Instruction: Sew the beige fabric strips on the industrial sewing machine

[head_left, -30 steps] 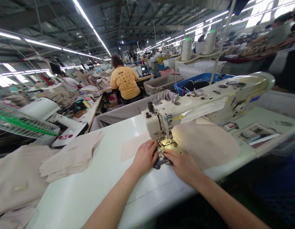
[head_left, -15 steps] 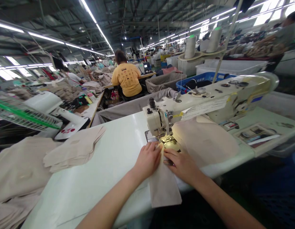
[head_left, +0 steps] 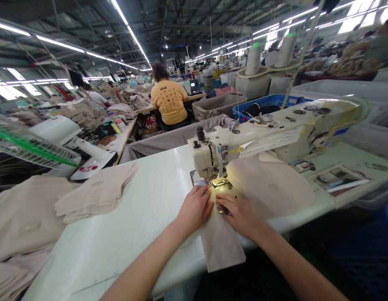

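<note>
A narrow beige fabric strip (head_left: 223,246) runs from under the sewing machine's head (head_left: 204,156) toward me, and its lower end hangs over the table's front edge. My left hand (head_left: 195,207) presses the strip's left side, fingers together and tips close to the lit needle area. On the other side my right hand (head_left: 242,215) is closed at the strip's right edge, thumb and fingers drawn together. A small shiny metal piece (head_left: 223,210) shows under its fingers; its kind is unclear. The needle tip and the fabric beneath the fingertips are hidden.
A larger beige fabric panel (head_left: 272,188) lies right of the needle. Stacked beige pieces (head_left: 98,190) and a fan (head_left: 93,156) are at left. A tray with small tools (head_left: 340,179) sits right. Beyond are a blue basket (head_left: 239,110) and a person in yellow (head_left: 169,100).
The strip's hanging end has swung slightly to the right. My hands stay beside the needle, and more of the metal piece shows under my right fingers.
</note>
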`<state>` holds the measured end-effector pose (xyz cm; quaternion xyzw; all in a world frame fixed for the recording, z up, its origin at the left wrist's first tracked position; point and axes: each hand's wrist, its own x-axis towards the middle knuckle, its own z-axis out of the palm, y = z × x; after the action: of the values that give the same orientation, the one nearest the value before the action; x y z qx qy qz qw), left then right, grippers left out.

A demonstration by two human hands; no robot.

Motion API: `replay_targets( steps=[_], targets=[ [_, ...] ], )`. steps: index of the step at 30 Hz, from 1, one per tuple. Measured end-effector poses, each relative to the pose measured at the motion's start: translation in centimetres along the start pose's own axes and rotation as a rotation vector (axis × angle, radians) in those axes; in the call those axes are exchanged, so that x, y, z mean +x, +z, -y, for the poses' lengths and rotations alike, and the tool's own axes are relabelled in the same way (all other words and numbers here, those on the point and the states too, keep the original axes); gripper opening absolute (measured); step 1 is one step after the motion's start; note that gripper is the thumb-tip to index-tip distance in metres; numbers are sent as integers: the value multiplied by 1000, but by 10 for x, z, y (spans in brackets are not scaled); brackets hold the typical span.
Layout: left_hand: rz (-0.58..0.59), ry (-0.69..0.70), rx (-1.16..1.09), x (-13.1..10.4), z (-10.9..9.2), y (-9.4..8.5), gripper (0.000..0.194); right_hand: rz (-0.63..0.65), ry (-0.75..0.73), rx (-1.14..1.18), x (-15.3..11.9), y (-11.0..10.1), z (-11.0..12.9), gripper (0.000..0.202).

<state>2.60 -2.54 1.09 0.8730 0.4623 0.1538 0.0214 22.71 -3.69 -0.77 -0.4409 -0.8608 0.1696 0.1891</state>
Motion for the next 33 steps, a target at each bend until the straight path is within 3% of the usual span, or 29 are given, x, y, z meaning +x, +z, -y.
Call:
replay_targets(
  steps=[13, 20, 23, 33],
  targets=[
    [24, 4, 51, 3, 1, -1, 23, 36, 12, -29, 7, -5, 2, 38],
    [159, 82, 133, -34, -43, -4, 28, 24, -19, -94, -26, 2, 6, 46],
    [137, 95, 98, -47, -54, -4, 29, 19, -49, -87, -37, 7, 6, 52],
    [86, 76, 81, -18, -20, -8, 19, 50, -19, -64, 5, -7, 3, 40]
  ],
)
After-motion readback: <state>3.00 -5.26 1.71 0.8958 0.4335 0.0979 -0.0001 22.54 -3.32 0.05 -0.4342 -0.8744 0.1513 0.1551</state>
